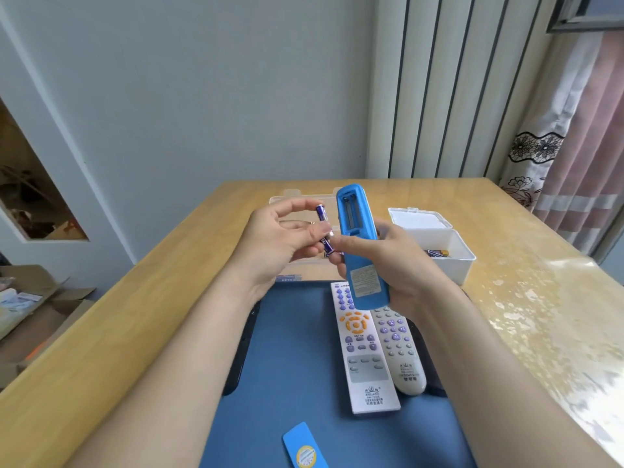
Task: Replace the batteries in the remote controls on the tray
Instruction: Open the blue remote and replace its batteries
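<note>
My right hand (401,265) holds a blue remote (359,244) upright, back side toward me, with its battery compartment open and empty. My left hand (277,241) pinches a purple battery (321,214) just left of the remote; a second purple battery (328,246) shows lower between the fingers. The blue battery cover (304,447) lies on the blue tray (290,349) near me. On the tray, side by side and face up, lie a white remote (364,352) and a grey remote (401,352).
A white box (439,251) with its lid open holds several batteries at the right of the wooden table (135,332). A clear plastic box (297,197) stands behind my hands. Cardboard boxes (33,305) sit on the floor at the left.
</note>
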Demonstrator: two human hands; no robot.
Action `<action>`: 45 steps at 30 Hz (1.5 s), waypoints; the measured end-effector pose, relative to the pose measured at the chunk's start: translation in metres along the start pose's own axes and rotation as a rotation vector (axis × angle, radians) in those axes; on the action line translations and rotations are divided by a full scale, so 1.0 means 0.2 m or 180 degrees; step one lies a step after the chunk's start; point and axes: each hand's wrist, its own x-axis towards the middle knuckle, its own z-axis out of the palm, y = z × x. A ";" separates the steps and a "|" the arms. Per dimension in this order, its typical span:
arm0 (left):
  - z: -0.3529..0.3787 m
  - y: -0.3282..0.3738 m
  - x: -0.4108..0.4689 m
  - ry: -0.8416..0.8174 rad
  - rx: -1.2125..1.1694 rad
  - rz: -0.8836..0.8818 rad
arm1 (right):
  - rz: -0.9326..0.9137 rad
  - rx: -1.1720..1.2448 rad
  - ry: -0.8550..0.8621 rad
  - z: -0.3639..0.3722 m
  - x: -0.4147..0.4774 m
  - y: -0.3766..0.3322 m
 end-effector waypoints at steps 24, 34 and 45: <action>0.17 -0.09 -0.38 0.1064 0.0922 0.1369 | 0.0101 0.0233 -0.0227 0.05 -0.29 0.10; 0.17 -0.12 -0.37 0.0978 0.2076 0.2007 | -0.0106 -0.0457 -0.0196 0.06 -0.29 0.13; 0.15 -0.09 -0.38 0.1055 0.1757 0.1409 | -0.0306 -0.0915 -0.0336 0.07 -0.29 0.15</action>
